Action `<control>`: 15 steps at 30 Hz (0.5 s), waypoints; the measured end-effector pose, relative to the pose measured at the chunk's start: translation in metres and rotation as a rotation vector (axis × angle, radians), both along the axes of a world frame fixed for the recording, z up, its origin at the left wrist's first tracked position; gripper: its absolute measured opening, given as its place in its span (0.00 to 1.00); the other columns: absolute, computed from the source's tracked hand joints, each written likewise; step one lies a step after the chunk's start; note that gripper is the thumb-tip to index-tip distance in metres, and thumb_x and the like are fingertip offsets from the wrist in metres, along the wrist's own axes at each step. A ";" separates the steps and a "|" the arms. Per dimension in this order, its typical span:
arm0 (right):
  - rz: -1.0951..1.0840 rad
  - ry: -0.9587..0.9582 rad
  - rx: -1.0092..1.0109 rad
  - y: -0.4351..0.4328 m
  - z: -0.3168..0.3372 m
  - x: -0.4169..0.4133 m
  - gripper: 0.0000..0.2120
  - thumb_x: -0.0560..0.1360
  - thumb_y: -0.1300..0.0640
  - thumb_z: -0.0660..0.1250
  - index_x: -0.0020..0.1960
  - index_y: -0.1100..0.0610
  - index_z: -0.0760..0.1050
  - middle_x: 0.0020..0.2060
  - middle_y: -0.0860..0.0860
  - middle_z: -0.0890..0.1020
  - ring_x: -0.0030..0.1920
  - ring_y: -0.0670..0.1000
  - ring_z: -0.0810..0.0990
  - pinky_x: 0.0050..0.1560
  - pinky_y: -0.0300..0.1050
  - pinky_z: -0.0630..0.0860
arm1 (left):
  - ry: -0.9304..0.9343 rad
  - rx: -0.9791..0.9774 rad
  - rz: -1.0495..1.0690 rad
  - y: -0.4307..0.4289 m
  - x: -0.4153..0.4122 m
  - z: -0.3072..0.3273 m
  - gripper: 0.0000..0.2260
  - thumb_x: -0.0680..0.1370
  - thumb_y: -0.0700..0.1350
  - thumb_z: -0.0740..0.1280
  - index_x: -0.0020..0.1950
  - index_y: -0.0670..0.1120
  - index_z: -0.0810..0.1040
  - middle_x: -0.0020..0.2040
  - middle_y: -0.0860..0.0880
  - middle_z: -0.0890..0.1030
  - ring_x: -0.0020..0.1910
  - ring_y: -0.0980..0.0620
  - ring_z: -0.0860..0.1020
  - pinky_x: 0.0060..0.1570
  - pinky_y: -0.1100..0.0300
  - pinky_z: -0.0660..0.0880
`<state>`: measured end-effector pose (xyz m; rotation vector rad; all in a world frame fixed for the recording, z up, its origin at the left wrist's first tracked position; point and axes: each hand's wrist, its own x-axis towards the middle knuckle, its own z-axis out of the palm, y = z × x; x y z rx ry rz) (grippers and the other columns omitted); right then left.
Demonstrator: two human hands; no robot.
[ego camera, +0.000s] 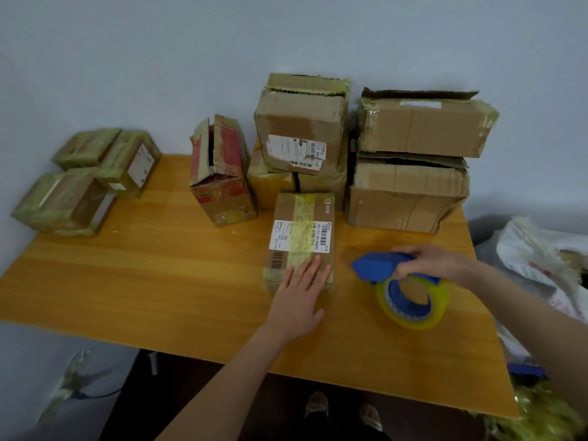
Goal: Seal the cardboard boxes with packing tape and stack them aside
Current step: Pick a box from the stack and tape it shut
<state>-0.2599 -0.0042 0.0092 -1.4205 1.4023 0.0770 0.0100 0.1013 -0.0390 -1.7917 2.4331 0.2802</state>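
A small flat cardboard box (300, 230) with a white label and a strip of yellowish tape along its top lies at the middle of the wooden table (159, 281). My left hand (300, 297) rests flat on its near end, fingers spread. To the right, my right hand (429, 261) grips the blue tape dispenser (378, 265), whose yellow-clear tape roll (413, 302) touches the table. Behind stand untaped boxes: a red-printed one (222, 173) with loose flaps, a stacked brown box (300, 128), and two large stacked boxes (420, 160).
Three heavily taped boxes (86, 183) are stacked at the table's far left corner by the wall. Plastic bags and tape scraps (541, 256) lie off the right edge. My feet show beneath the near edge.
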 end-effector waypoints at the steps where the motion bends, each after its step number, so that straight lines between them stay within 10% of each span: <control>1: -0.096 -0.033 -0.014 -0.001 -0.002 -0.005 0.29 0.69 0.52 0.75 0.68 0.48 0.69 0.56 0.45 0.76 0.52 0.46 0.76 0.45 0.39 0.72 | 0.003 -0.006 0.006 0.001 -0.001 -0.001 0.37 0.79 0.53 0.59 0.74 0.53 0.32 0.76 0.51 0.34 0.76 0.52 0.35 0.73 0.51 0.33; 5: -0.569 -0.187 0.014 0.003 -0.031 0.003 0.29 0.71 0.52 0.74 0.70 0.51 0.70 0.54 0.51 0.79 0.54 0.56 0.79 0.55 0.55 0.77 | 0.037 -0.026 0.023 -0.001 -0.009 -0.002 0.37 0.79 0.53 0.59 0.76 0.53 0.35 0.75 0.51 0.34 0.76 0.52 0.35 0.73 0.50 0.33; 8: -0.795 -0.362 0.202 0.014 -0.043 0.026 0.27 0.74 0.51 0.72 0.71 0.53 0.69 0.51 0.54 0.80 0.49 0.57 0.80 0.45 0.54 0.78 | 0.039 -0.014 0.015 -0.003 -0.008 -0.003 0.36 0.79 0.52 0.59 0.78 0.52 0.37 0.76 0.51 0.34 0.75 0.52 0.34 0.71 0.52 0.31; 15: -0.484 0.025 -0.086 0.013 -0.034 0.040 0.33 0.77 0.38 0.61 0.74 0.57 0.65 0.62 0.58 0.77 0.58 0.60 0.77 0.59 0.54 0.74 | 0.199 0.013 0.055 -0.005 -0.003 0.001 0.28 0.82 0.52 0.53 0.78 0.49 0.46 0.78 0.52 0.42 0.76 0.56 0.38 0.76 0.53 0.38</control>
